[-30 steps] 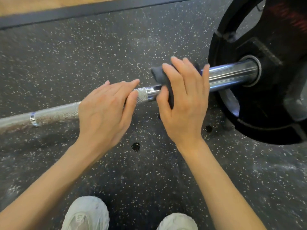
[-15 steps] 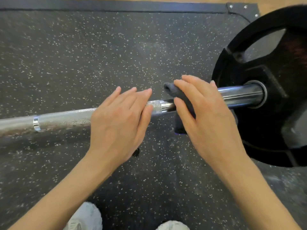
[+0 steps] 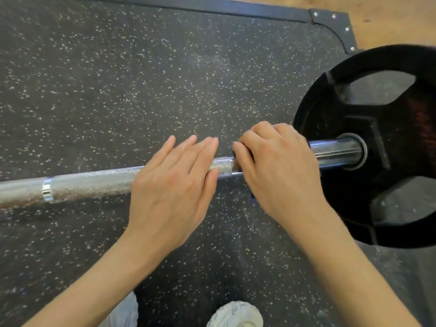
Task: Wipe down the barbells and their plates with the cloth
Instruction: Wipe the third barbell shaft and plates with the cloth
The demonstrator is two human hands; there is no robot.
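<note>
On the speckled rubber floor (image 3: 118, 79), a barbell (image 3: 94, 182) lying crosswise, knurled and rust-flecked toward the left, smooth and shiny at the sleeve (image 3: 335, 153) on the right, where a black plate (image 3: 354, 109) with cut-out grips sits threaded on. Left hand (image 3: 172, 185) laid flat over the knurled stretch, fingers (image 3: 188, 149) straight and released, palm resting on the bar, gripping nothing. Right hand (image 3: 278, 168) just beside it, at the junction of shaft and sleeve, fingers (image 3: 259, 133) clenched over the bar and grasping the dark cloth (image 3: 253, 197), only slivers of which peek out at the thumb and below the palm. Thumb of the right hand nearly touching the fingertips of the left. Near the bottom edge, the toes of two white shoes (image 3: 236, 313). At the far top, a black metal frame edge (image 3: 330, 22) with bolts, wooden flooring (image 3: 389, 20) beyond it
</note>
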